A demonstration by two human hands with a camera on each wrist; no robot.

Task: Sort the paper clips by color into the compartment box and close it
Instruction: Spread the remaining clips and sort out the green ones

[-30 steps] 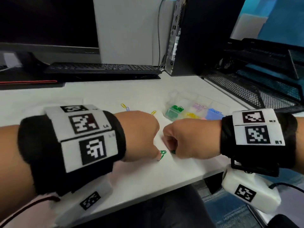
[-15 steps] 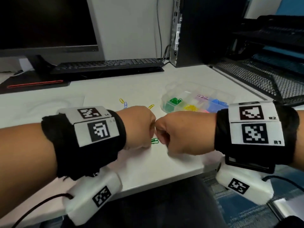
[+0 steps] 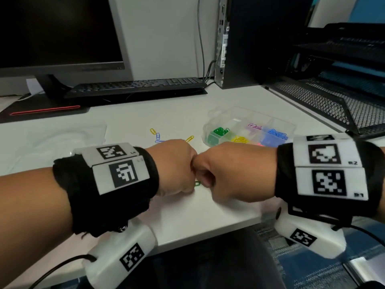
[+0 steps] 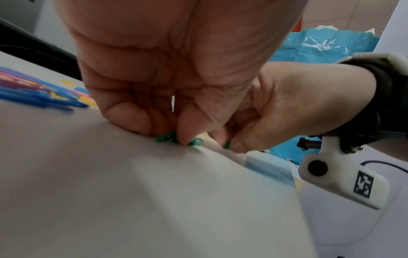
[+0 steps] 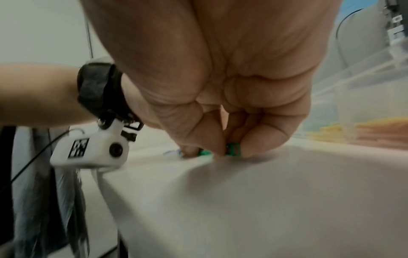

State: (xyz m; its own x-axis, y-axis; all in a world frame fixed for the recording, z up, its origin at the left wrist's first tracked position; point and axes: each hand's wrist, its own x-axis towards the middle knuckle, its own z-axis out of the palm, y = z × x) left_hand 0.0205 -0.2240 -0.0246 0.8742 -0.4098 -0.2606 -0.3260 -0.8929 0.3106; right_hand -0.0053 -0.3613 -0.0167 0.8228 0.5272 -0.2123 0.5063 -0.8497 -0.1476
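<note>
Mostly the sorting looks done: the compartment box (image 3: 277, 124), lid open, sits on the desk (image 3: 145, 113) beyond the right hand (image 3: 233, 170) with green, yellow, blue and pink clips already divided. Loose yellow and blue clips (image 3: 156, 135) lie past the left hand (image 3: 173, 167), well apart from the box. Both hands meet knuckle to knuckle near the desk's front edge, each pinching at green paper clips (image 4: 169, 137) flat on the surface; room toward the box seems open, and closing remains
</note>
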